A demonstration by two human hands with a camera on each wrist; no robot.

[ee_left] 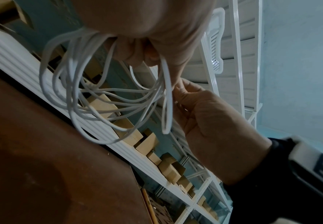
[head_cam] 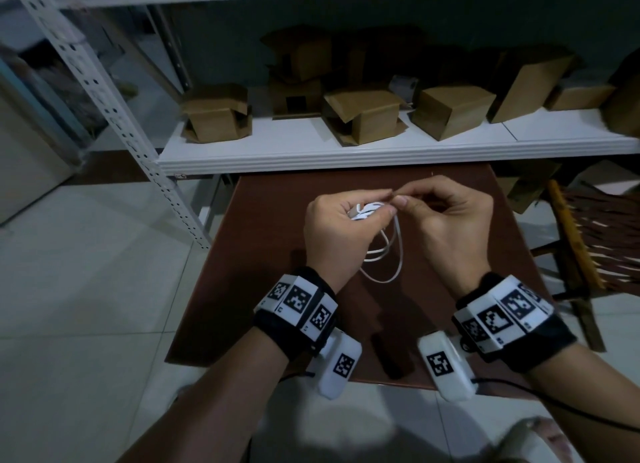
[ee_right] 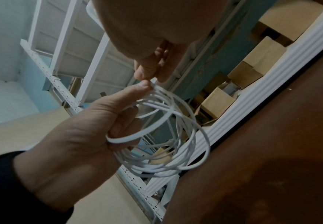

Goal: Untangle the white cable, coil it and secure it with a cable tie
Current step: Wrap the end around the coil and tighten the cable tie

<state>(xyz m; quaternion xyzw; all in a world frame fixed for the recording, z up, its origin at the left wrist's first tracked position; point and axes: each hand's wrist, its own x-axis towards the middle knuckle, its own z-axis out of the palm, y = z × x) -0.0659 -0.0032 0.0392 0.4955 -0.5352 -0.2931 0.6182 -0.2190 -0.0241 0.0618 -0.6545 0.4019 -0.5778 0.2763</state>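
Observation:
The white cable is gathered into several loops that hang over the brown table. My left hand grips the top of the coil, fingers curled round it. A flat white cable tie bends in a wide loop beside the coil and by my left fingers. My right hand pinches one end of that tie between thumb and forefinger, right against my left thumb tip. Where the tie's other end lies is hidden inside my left hand.
A white metal shelf stands just behind the table, holding several cardboard boxes. Its perforated upright slants down at the left. A woven wooden chair stands to the right. The floor is pale tile.

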